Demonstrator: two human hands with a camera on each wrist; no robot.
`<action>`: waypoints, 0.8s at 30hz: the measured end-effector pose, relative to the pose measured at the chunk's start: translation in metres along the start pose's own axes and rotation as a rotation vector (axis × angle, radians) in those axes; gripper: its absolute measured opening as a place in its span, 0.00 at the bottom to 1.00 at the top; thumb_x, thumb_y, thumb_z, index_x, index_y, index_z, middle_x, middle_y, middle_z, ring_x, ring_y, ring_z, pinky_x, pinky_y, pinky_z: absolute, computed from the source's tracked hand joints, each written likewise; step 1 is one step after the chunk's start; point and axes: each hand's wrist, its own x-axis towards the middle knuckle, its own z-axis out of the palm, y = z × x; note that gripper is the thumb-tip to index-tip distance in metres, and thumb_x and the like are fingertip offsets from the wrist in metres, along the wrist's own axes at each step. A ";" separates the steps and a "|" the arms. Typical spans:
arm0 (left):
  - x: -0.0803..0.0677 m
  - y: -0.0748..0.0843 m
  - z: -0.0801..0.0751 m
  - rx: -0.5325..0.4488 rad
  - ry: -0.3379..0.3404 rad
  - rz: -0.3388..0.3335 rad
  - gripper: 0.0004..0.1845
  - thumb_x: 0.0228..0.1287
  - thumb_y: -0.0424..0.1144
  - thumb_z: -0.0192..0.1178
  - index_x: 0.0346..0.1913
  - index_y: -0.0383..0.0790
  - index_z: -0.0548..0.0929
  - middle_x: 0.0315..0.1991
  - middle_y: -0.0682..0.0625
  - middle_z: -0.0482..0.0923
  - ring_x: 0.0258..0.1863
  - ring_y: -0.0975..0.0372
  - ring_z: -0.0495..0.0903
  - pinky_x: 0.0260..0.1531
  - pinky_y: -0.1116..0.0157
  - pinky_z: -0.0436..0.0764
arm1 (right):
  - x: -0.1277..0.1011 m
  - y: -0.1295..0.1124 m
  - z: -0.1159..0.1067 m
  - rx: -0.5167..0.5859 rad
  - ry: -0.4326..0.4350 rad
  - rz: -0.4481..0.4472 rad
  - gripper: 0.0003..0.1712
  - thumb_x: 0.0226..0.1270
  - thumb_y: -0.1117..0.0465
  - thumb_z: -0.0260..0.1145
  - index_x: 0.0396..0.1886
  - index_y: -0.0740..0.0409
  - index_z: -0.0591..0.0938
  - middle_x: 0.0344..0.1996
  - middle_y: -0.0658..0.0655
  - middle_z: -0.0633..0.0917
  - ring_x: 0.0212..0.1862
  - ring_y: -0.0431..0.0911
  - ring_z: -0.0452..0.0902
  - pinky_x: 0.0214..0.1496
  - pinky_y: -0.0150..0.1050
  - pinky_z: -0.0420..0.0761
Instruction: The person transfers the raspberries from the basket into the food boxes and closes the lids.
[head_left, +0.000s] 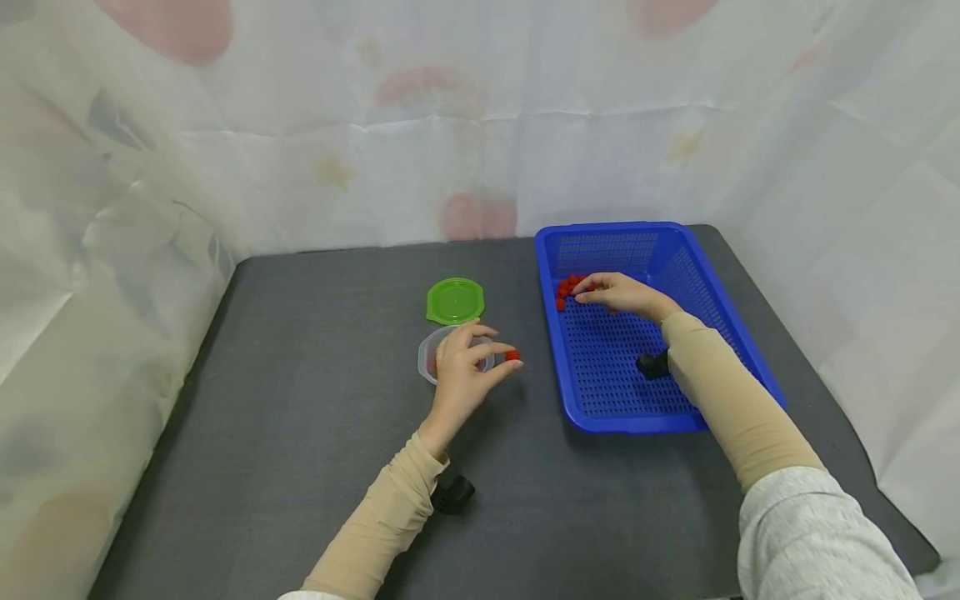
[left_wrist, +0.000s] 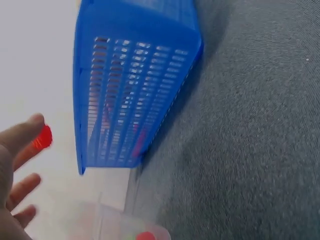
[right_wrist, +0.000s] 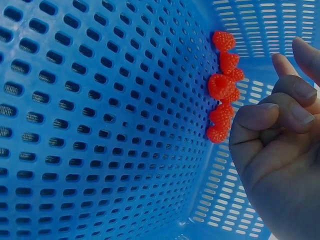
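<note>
Head view: a person is working at a dark desk (head_left: 315, 433) with both hands, moving small red raspberry-like berries.
Left hand: the left hand (head_left: 461, 375) is pinching one red berry (head_left: 513, 356) between thumb and fingertip, the other fingers lying loosely spread; the left wrist view is showing the same berry (left_wrist: 42, 137) at the fingertip.
Clear cup: the clear cup (head_left: 450, 354) is sitting directly under and just behind the left hand, with at least one berry already showing inside it (left_wrist: 146, 236).
Key relation: the pinched berry is hanging just to the right of the cup's rim, on the basket side, so the cup opening is lying to the left of the berry and close by.
Green lid: the green lid (head_left: 454, 301) is lying flat on the desk just beyond the cup, off it.
Right hand: the right hand (head_left: 618, 293) is reaching into the far left corner of the blue basket (head_left: 738, 333), fingers curling beside the berry cluster (right_wrist: 223, 90); whether it is gripping one, I cannot tell.
Nearer hand: the right hand is nearer the cluster, the left nearer the cup.
</note>
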 end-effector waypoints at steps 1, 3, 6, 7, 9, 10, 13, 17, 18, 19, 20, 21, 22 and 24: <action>0.000 -0.002 -0.001 -0.017 0.007 -0.002 0.10 0.43 0.47 0.73 0.31 0.50 0.89 0.49 0.51 0.78 0.62 0.55 0.67 0.64 0.45 0.52 | 0.000 0.001 0.000 0.001 -0.002 -0.001 0.24 0.70 0.51 0.55 0.60 0.58 0.71 0.48 0.54 0.72 0.31 0.50 0.61 0.39 0.47 0.65; -0.001 -0.007 -0.003 -0.044 0.022 -0.011 0.10 0.42 0.47 0.74 0.31 0.51 0.89 0.59 0.52 0.73 0.73 0.53 0.51 0.66 0.39 0.34 | 0.001 0.002 0.000 0.004 -0.005 0.001 0.24 0.70 0.51 0.55 0.60 0.58 0.71 0.54 0.55 0.71 0.37 0.53 0.63 0.40 0.47 0.66; -0.003 -0.014 -0.007 -0.045 0.058 -0.020 0.09 0.43 0.48 0.73 0.30 0.53 0.89 0.68 0.55 0.63 0.75 0.51 0.35 0.61 0.36 0.21 | 0.002 0.004 0.000 -0.005 -0.013 -0.005 0.25 0.70 0.50 0.55 0.60 0.58 0.71 0.57 0.58 0.71 0.43 0.56 0.63 0.40 0.47 0.66; -0.004 -0.016 -0.008 -0.050 0.070 -0.022 0.09 0.43 0.48 0.74 0.30 0.53 0.89 0.70 0.55 0.61 0.75 0.50 0.32 0.60 0.36 0.19 | 0.002 0.005 0.000 -0.004 -0.012 -0.003 0.25 0.70 0.50 0.55 0.60 0.58 0.71 0.57 0.57 0.71 0.44 0.57 0.63 0.40 0.47 0.66; -0.005 -0.019 -0.012 -0.049 0.092 -0.022 0.10 0.43 0.49 0.73 0.30 0.53 0.89 0.72 0.56 0.57 0.75 0.50 0.28 0.58 0.36 0.17 | 0.003 0.006 0.000 -0.011 -0.012 -0.008 0.25 0.70 0.50 0.55 0.60 0.59 0.71 0.56 0.57 0.72 0.43 0.55 0.64 0.39 0.46 0.66; -0.005 -0.021 -0.014 -0.052 0.100 -0.027 0.10 0.43 0.49 0.74 0.30 0.53 0.89 0.72 0.57 0.56 0.74 0.49 0.27 0.58 0.36 0.17 | 0.004 0.007 0.000 -0.013 -0.012 -0.010 0.25 0.70 0.49 0.56 0.60 0.59 0.71 0.55 0.57 0.72 0.41 0.54 0.64 0.39 0.46 0.67; -0.006 -0.027 -0.020 -0.061 0.110 -0.053 0.10 0.43 0.49 0.73 0.31 0.53 0.89 0.72 0.59 0.54 0.74 0.51 0.25 0.58 0.37 0.16 | 0.004 0.009 0.000 -0.013 -0.011 -0.007 0.26 0.69 0.49 0.56 0.60 0.59 0.72 0.53 0.58 0.73 0.35 0.51 0.63 0.38 0.45 0.66; -0.007 -0.038 -0.027 -0.072 0.119 -0.098 0.09 0.43 0.46 0.74 0.32 0.53 0.89 0.72 0.61 0.54 0.74 0.54 0.25 0.58 0.38 0.15 | 0.001 0.008 0.001 -0.022 -0.025 -0.009 0.26 0.70 0.49 0.55 0.61 0.59 0.70 0.56 0.60 0.72 0.38 0.50 0.63 0.39 0.46 0.65; -0.007 -0.041 -0.028 -0.072 0.121 -0.107 0.09 0.43 0.45 0.74 0.32 0.53 0.89 0.72 0.61 0.54 0.74 0.54 0.25 0.58 0.38 0.15 | 0.001 0.008 0.001 -0.018 -0.027 -0.006 0.27 0.70 0.49 0.55 0.62 0.59 0.70 0.56 0.59 0.71 0.39 0.50 0.62 0.39 0.46 0.65; -0.008 -0.044 -0.029 -0.067 0.123 -0.117 0.09 0.43 0.45 0.74 0.31 0.53 0.89 0.72 0.61 0.54 0.74 0.54 0.26 0.58 0.38 0.15 | 0.001 0.007 0.002 -0.017 -0.030 -0.003 0.27 0.70 0.49 0.55 0.62 0.59 0.70 0.56 0.59 0.71 0.39 0.49 0.62 0.39 0.46 0.65; -0.008 -0.047 -0.030 -0.063 0.125 -0.123 0.09 0.43 0.45 0.74 0.31 0.53 0.89 0.72 0.59 0.55 0.74 0.53 0.26 0.58 0.38 0.16 | 0.000 0.007 0.002 -0.020 -0.032 -0.003 0.27 0.70 0.49 0.54 0.62 0.59 0.69 0.56 0.59 0.71 0.37 0.49 0.62 0.39 0.46 0.65; -0.009 -0.050 -0.030 -0.056 0.126 -0.133 0.09 0.43 0.46 0.74 0.31 0.52 0.89 0.71 0.58 0.56 0.74 0.53 0.27 0.58 0.38 0.16 | 0.000 0.007 0.002 -0.020 -0.033 -0.002 0.27 0.70 0.49 0.54 0.62 0.59 0.69 0.55 0.59 0.71 0.34 0.47 0.62 0.38 0.46 0.65; -0.010 -0.053 -0.031 -0.050 0.126 -0.143 0.09 0.44 0.47 0.74 0.31 0.52 0.89 0.71 0.57 0.57 0.74 0.53 0.28 0.58 0.38 0.16 | -0.001 0.007 0.002 -0.024 -0.037 -0.004 0.27 0.70 0.49 0.54 0.63 0.59 0.69 0.53 0.60 0.70 0.31 0.46 0.61 0.38 0.45 0.64; -0.011 -0.059 -0.031 -0.042 0.123 -0.168 0.10 0.44 0.49 0.73 0.31 0.52 0.89 0.70 0.56 0.58 0.74 0.52 0.29 0.58 0.38 0.16 | -0.001 0.007 0.002 -0.026 -0.042 -0.002 0.27 0.71 0.49 0.54 0.63 0.60 0.69 0.50 0.61 0.70 0.26 0.44 0.57 0.37 0.45 0.64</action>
